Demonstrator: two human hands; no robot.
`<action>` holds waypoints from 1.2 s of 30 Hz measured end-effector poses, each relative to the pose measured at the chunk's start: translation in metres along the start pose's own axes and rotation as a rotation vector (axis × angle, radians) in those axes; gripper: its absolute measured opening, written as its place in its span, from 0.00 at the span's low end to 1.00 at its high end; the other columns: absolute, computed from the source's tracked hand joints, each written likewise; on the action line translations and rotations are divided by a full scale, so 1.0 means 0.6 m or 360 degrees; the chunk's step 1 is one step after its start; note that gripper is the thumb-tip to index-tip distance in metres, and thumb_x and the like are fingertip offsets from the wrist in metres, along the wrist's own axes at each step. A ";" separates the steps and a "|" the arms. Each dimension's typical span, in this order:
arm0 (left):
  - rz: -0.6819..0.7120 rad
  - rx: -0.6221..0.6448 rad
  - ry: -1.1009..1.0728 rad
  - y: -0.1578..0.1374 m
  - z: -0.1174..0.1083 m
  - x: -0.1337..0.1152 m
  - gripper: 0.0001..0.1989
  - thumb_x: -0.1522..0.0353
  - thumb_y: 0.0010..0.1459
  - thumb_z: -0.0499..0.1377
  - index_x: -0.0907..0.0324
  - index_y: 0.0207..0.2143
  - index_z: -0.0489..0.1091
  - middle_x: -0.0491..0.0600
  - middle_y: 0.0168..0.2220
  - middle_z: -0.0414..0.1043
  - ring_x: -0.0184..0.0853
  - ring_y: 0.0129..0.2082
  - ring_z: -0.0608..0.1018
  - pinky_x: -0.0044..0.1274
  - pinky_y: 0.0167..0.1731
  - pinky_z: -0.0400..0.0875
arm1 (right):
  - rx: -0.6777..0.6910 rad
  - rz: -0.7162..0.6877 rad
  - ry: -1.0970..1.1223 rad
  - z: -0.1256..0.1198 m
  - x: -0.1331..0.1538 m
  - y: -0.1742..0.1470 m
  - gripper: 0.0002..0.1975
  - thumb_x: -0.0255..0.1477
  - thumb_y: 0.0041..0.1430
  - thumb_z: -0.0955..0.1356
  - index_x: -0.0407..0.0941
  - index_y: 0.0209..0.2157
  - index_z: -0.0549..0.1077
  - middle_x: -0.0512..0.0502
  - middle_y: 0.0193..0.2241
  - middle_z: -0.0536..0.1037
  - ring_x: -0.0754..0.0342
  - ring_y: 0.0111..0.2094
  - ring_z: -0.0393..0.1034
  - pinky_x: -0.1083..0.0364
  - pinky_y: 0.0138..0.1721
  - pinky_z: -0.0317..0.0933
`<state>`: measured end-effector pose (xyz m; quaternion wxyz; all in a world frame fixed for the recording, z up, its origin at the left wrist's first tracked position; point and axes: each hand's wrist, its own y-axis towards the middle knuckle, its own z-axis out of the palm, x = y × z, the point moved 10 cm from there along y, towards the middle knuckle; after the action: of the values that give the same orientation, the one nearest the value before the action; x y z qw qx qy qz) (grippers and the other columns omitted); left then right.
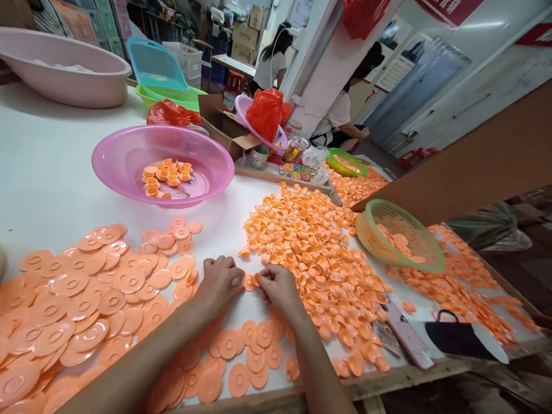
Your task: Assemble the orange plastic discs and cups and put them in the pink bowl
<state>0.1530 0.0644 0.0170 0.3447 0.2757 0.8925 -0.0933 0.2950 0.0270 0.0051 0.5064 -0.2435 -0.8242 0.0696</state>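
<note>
My left hand (221,283) is closed, its fingertips at the edge of a small orange saucer (248,282) just above the white table. My right hand (278,287) pinches a small orange toy cup (257,279) against the right side of that saucer; the fingers partly hide the cup. To the right of my hands spreads a large heap of orange toy cups (319,247). Many flat orange saucers (81,299) lie overlapping on the left, and more saucers (239,376) lie below my wrists. A pink basin (207,146) beyond my hands holds several cups set on saucers.
A yellow-green basket (431,253) stands at the right among more orange pieces. Near the front edge lie a pink phone-like object (407,336) and a black mask (457,339). A cardboard box (222,129) and red bags stand behind the basin. Two people are in the background.
</note>
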 end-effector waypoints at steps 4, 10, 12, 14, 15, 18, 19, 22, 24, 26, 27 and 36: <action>-0.0010 0.0009 -0.0035 0.002 0.003 -0.003 0.09 0.67 0.58 0.58 0.54 0.28 0.78 0.49 0.33 0.72 0.37 0.39 0.70 0.33 0.41 0.52 | 0.0050 -0.0022 -0.0081 0.013 0.008 0.006 0.06 0.22 0.45 0.64 0.46 0.20 0.66 0.57 0.08 0.65 0.58 0.10 0.60 0.61 0.12 0.52; -0.0182 0.0092 -0.0226 0.014 0.000 0.001 0.08 0.70 0.52 0.59 0.55 0.31 0.79 0.49 0.33 0.76 0.38 0.38 0.74 0.30 0.40 0.58 | 0.0030 -0.0133 -0.0315 0.021 0.023 0.015 0.09 0.18 0.43 0.62 0.46 0.17 0.64 0.58 0.08 0.63 0.57 0.10 0.62 0.61 0.12 0.51; -0.0279 0.0115 -0.0320 0.023 0.004 0.003 0.08 0.71 0.50 0.59 0.56 0.30 0.79 0.48 0.32 0.77 0.36 0.35 0.75 0.26 0.36 0.61 | 0.0038 -0.0147 -0.0313 0.020 0.024 0.015 0.09 0.18 0.43 0.62 0.47 0.18 0.64 0.58 0.08 0.63 0.57 0.10 0.63 0.61 0.12 0.52; -0.0348 0.0117 -0.0354 0.034 0.009 0.004 0.08 0.72 0.48 0.58 0.58 0.26 0.77 0.48 0.30 0.77 0.34 0.32 0.75 0.24 0.32 0.61 | 0.0051 -0.0153 -0.0295 0.020 0.024 0.015 0.09 0.19 0.44 0.62 0.47 0.18 0.64 0.58 0.08 0.63 0.57 0.10 0.63 0.61 0.12 0.51; -0.0383 0.0112 -0.0353 0.038 0.012 0.006 0.08 0.73 0.48 0.57 0.58 0.25 0.77 0.48 0.28 0.76 0.34 0.30 0.75 0.23 0.30 0.61 | 0.0058 -0.0152 -0.0286 0.020 0.024 0.015 0.09 0.19 0.45 0.63 0.47 0.18 0.64 0.58 0.08 0.63 0.57 0.10 0.63 0.61 0.12 0.51; -0.0514 0.0121 -0.0342 0.041 0.023 0.019 0.07 0.73 0.47 0.57 0.59 0.22 0.74 0.48 0.26 0.76 0.34 0.27 0.75 0.23 0.26 0.60 | 0.0068 -0.0171 -0.0297 0.021 0.023 0.015 0.10 0.19 0.46 0.63 0.47 0.18 0.64 0.57 0.08 0.63 0.58 0.11 0.62 0.61 0.13 0.50; -0.0548 0.0130 -0.0337 0.039 0.026 0.023 0.07 0.72 0.47 0.57 0.59 0.21 0.74 0.48 0.25 0.76 0.34 0.27 0.74 0.23 0.26 0.59 | 0.0066 -0.0191 -0.0316 0.023 0.022 0.015 0.10 0.19 0.46 0.63 0.47 0.18 0.64 0.57 0.08 0.63 0.58 0.11 0.62 0.61 0.14 0.50; -0.0607 0.0167 -0.0341 0.032 0.031 0.034 0.07 0.69 0.49 0.57 0.58 0.21 0.73 0.47 0.25 0.75 0.33 0.27 0.74 0.23 0.25 0.59 | 0.0013 -0.0257 -0.0341 0.024 0.019 0.011 0.10 0.20 0.48 0.63 0.46 0.18 0.64 0.55 0.10 0.65 0.58 0.13 0.63 0.60 0.17 0.52; -0.0618 0.0186 -0.0358 0.028 0.032 0.038 0.08 0.68 0.51 0.57 0.58 0.22 0.73 0.46 0.26 0.76 0.32 0.28 0.75 0.22 0.27 0.61 | -0.0074 -0.0269 -0.0295 0.021 0.017 0.007 0.09 0.22 0.50 0.63 0.46 0.20 0.64 0.53 0.13 0.68 0.58 0.14 0.64 0.60 0.18 0.54; -0.0630 0.0197 -0.0367 0.029 0.031 0.039 0.08 0.68 0.51 0.57 0.58 0.22 0.73 0.46 0.26 0.76 0.32 0.28 0.75 0.22 0.28 0.62 | -0.0094 -0.0214 -0.0220 0.022 0.011 0.006 0.08 0.23 0.52 0.64 0.47 0.21 0.64 0.53 0.14 0.68 0.58 0.14 0.64 0.60 0.17 0.55; -0.0637 0.0201 -0.0368 0.031 0.031 0.039 0.08 0.68 0.50 0.57 0.58 0.22 0.73 0.46 0.25 0.76 0.32 0.27 0.75 0.21 0.27 0.62 | -0.0066 -0.0169 -0.0184 0.026 0.008 0.006 0.08 0.23 0.52 0.64 0.47 0.21 0.63 0.54 0.13 0.68 0.57 0.14 0.64 0.60 0.16 0.54; -0.0646 -0.0222 -0.0508 0.021 -0.082 0.033 0.04 0.71 0.43 0.61 0.59 0.19 0.74 0.46 0.19 0.73 0.32 0.22 0.74 0.21 0.24 0.64 | -0.0167 -0.0317 0.0006 0.010 0.026 -0.043 0.06 0.32 0.56 0.65 0.45 0.31 0.72 0.50 0.22 0.73 0.54 0.21 0.69 0.57 0.22 0.61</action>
<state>0.1198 0.1010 0.0408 0.4733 0.0483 0.8682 -0.1412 0.2756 0.0131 0.0242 0.4989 -0.1869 -0.8459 -0.0248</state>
